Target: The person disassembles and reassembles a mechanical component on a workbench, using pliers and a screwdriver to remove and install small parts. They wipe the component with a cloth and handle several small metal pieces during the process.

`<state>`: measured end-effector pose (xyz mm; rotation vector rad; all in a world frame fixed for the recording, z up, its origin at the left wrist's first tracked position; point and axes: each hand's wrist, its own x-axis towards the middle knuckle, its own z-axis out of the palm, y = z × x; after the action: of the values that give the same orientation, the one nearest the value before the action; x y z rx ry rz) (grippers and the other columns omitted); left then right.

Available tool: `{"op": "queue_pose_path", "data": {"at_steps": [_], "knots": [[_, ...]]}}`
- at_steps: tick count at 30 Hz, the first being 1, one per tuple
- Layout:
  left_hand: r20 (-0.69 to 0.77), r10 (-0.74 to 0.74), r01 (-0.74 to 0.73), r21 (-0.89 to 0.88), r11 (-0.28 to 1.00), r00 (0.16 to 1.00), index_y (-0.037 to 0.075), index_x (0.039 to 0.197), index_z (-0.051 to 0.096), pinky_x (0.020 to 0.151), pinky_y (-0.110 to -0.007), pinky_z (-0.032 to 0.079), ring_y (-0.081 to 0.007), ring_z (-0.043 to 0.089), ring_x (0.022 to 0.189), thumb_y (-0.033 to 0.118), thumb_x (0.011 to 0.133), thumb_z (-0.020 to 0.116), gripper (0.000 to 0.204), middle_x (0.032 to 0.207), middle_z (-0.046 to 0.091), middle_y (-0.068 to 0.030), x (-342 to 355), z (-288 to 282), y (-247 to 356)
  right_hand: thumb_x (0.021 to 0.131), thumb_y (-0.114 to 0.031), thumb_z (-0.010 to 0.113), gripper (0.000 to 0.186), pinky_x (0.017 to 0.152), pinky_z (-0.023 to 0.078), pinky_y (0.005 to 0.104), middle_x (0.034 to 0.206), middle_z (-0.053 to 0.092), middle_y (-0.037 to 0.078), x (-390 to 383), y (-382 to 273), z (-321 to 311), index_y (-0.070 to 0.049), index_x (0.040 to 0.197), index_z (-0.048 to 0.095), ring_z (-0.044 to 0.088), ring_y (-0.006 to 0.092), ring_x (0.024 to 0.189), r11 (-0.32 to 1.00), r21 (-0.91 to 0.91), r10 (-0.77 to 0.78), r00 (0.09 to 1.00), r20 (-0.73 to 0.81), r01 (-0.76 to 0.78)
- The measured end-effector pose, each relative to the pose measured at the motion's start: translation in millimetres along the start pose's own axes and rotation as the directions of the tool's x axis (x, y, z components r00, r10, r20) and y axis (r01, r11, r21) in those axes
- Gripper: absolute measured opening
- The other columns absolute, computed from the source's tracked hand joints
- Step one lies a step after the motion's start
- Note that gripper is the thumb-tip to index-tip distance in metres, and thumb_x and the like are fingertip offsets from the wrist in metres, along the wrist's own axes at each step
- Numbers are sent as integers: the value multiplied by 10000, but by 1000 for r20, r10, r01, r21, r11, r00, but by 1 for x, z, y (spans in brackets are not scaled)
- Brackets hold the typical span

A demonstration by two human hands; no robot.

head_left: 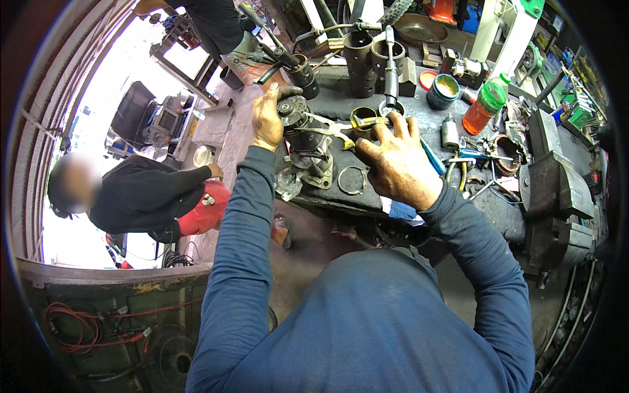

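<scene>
Yellow and bare metal, the pliers (334,126) lie in the right hand's (403,160) grip, fingers on one handle and thumb close to the other, the handles spread apart. Their long axis runs leftward from that grip, jaws at the dark metal motor (306,141), which stands upright on the bench (337,98). The left hand (265,121) is nearer the motor, touching its left side near the top; how tightly it closes I cannot tell. Beyond the left grip, a dark cup (305,80) holds tools. Beyond the right grip and slightly rightward sits a green tub (443,98) of tan paste; farther right, a green-capped bottle (480,112) contains red-orange liquid.
</scene>
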<state>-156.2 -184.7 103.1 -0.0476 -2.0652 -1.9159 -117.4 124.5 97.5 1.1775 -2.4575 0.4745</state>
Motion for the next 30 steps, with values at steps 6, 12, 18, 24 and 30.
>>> {"op": "queue_pose_path", "data": {"at_steps": [6,12,18,24,30], "knots": [[19,30,-31,42,999,999,-107,1145,741,852,-344,630,-242,779,896,428,1155,340,669,1029,790,-202,-1,1,4,680,-136,772,532,1086,365,708,1226,620,234,-6,-5,-4,-175,1210,749,502,502,1307,999,16,29,999,22,-29],[-22,2,-3,-18,1000,1000,-74,1083,768,795,-307,620,-207,770,829,444,1145,387,646,976,795,-164,1,2,0,692,-116,738,500,1089,362,687,1206,620,235,-7,-11,3,-149,1192,739,508,503,1287,998,36,49,999,-18,-48],[-14,16,-15,28,999,1000,-94,1126,747,816,-318,628,-221,773,854,443,1153,351,668,1000,791,-185,3,-2,-3,679,-120,777,516,1068,376,674,1186,627,212,-5,-9,2,-153,1192,729,514,488,1279,999,44,32,999,-7,-32],[-29,41,-40,24,999,999,-88,1096,758,808,-313,626,-216,773,846,461,1144,390,662,989,792,-177,2,1,-1,687,-144,812,505,1020,403,670,1173,643,211,6,3,-7,-164,1186,734,541,463,1253,999,14,-36,998,50,35],[-14,11,-10,47,999,1000,-106,1137,736,828,-342,637,-242,779,873,490,1149,352,709,1009,786,-210,0,-2,-1,720,-164,790,462,927,454,555,1152,654,203,15,12,-17,-142,1179,741,591,397,1121,990,-15,-136,986,95,138]]}}
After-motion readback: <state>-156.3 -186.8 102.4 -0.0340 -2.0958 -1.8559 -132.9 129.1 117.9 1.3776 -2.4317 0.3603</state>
